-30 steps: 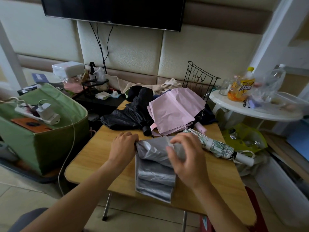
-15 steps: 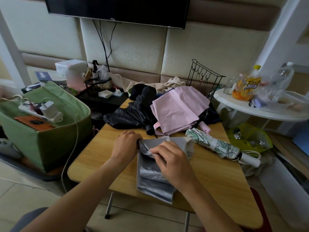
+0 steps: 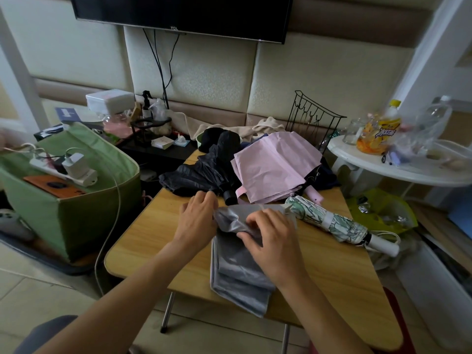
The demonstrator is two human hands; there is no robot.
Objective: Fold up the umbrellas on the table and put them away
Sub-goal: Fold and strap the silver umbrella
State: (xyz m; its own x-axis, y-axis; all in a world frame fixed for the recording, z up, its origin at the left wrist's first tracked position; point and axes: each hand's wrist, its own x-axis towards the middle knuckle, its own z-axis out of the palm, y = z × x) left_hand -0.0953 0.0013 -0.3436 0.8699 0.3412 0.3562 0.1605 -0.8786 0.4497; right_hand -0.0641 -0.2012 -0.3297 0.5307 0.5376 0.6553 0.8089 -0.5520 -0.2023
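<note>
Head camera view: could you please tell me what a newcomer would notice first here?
Both hands, left hand and right hand, grip a silver-grey fabric umbrella at the light wooden table's near edge. Behind lie a pale pink umbrella and a crumpled black umbrella.

Your right hand [image 3: 270, 241] hides the grey umbrella's [image 3: 237, 274] middle, the television [image 3: 178, 14] is cropped above, and the side-table bottles [image 3: 383, 129] blur.

Under my fingers the umbrella [image 3: 237, 272] is shiny silver-grey. Beyond it lie a black one [image 3: 196, 175], a plain pale pink one [image 3: 275, 164], and a white one [image 3: 329, 221] printed with green leaves. The worktop [image 3: 153, 238] is light wood-grain.
</note>
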